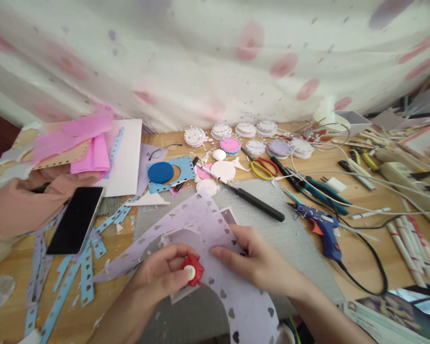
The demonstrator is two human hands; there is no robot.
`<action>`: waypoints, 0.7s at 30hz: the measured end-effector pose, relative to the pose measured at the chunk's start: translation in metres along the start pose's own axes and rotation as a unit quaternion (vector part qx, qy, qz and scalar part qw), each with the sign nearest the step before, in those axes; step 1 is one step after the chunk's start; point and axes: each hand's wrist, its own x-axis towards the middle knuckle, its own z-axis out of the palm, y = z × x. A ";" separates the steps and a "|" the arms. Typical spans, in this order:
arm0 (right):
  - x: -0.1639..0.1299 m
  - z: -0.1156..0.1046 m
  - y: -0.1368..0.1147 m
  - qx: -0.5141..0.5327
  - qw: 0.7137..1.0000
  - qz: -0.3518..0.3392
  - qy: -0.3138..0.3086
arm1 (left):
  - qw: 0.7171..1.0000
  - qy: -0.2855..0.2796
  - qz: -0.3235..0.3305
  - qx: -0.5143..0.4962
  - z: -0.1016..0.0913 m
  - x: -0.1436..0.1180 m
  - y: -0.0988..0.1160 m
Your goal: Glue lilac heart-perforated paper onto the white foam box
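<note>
The person's left hand (161, 274) pinches a small red craft punch w/ a white button (192, 270), thumb curled over the top and fingers wrapped under it, so the grip is pressed tight on the tool. The punch sits at the edge of a curved lilac paper strip w/ heart-shaped holes (215, 239), which arcs from lower left, up over the grey cutting mat (297, 239), then down toward the bottom centre. The strip's long axis follows that arc; the row of heart holes runs along its outer edge, and the punch bites in from the inner side, pointing roughly right.

The right hand (258, 263) lies flat on the lilac strip just right of the punch, fingers spread and pressing the paper down, holding nothing. Its fingertips point left toward the punch, close to it but not touching. The left hand is the one on the tool; the right is nearer the unpunched stretch heading down-right.

Round abt: a black phone (75, 220) lies to the left among blue perforated paper scraps (86, 267), a blue glue gun (324, 229) to the right, yellow-and-red scissors (263, 167) and a black-handled craft knife (254, 203) behind. Another person's sleeve (25, 200) rests at far left, apart from the work.
</note>
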 end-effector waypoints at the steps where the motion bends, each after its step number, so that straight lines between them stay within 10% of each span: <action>1: 0.002 -0.001 0.000 0.007 1.000 -0.002 0.000 | 1.000 0.005 0.008 0.002 0.000 0.001 0.000; 10: 0.041 -0.020 0.022 -0.018 0.998 -0.056 -0.037 | 0.957 0.136 0.143 0.215 0.004 0.018 0.004; 21: 0.041 -0.019 0.038 0.065 0.996 -0.064 -0.009 | 0.966 0.143 0.150 0.155 -0.008 0.040 0.019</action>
